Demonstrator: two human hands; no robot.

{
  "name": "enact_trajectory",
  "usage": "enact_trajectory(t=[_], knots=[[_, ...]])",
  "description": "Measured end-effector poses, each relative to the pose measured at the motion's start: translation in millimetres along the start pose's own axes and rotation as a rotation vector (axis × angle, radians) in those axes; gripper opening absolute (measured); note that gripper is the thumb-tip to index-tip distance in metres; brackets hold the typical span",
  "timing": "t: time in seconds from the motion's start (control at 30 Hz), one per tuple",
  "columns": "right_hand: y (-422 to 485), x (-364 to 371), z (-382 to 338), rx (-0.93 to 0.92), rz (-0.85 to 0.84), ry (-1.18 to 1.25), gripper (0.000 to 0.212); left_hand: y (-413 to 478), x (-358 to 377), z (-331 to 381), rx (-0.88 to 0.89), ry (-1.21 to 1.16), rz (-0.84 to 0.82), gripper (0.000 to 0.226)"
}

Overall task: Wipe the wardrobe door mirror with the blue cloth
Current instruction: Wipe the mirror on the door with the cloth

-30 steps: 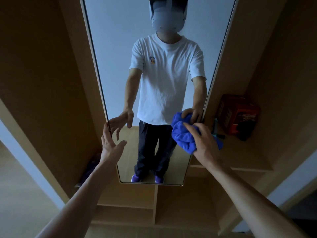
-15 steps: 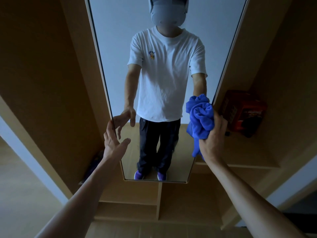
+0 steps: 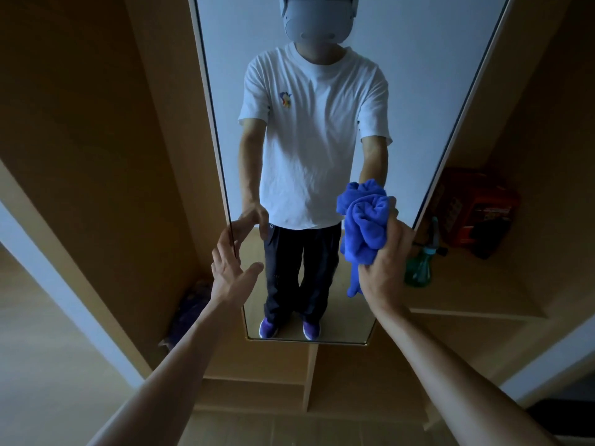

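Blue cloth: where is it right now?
In the head view, the cloth is bunched up in the right hand, in front of the lower right part of the mirror, just left of the green bottle.

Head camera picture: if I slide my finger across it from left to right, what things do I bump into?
purple bundle → left hand → blue cloth → green spray bottle → red box
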State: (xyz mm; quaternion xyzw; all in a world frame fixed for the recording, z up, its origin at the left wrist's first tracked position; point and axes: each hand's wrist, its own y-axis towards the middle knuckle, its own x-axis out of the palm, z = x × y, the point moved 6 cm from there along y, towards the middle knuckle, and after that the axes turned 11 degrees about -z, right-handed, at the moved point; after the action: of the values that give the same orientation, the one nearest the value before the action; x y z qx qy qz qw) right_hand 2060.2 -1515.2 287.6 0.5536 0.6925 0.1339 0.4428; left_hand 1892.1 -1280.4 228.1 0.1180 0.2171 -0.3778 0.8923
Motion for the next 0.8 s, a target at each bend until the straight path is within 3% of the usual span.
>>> enact_trajectory(t=[0.1,0.23,0.43,0.73,0.8], knots=[[-7.1,29.4,-10.2,0.096,-0.118,0.088,0.084,-1.5,-4.9,1.4,0.008,-0.017,-0.041,0.1],[-10.9,61.2,-48.2,-0.054,-0.036,0.035,0.058,0.4,-11.2,1.9,0.031,-0.121,-0.073,0.087],[-19.6,103.9,-76.0,-0.073,-0.037,-0.039,0.058,-3.4,-21.3,2.2,0.045,-0.234,-0.167,0.045],[-28.2,135.9,-117.6,-0.059,-0.101,0.037,0.07,-7.8,-28.5,4.9,0.037,-0.286,-0.246,0.048],[-30.2,140.0,-126.5,-0.066,-0.108,0.072,0.071,-11.2,-30.6,11.4,0.077,-0.227,-0.268,0.059]])
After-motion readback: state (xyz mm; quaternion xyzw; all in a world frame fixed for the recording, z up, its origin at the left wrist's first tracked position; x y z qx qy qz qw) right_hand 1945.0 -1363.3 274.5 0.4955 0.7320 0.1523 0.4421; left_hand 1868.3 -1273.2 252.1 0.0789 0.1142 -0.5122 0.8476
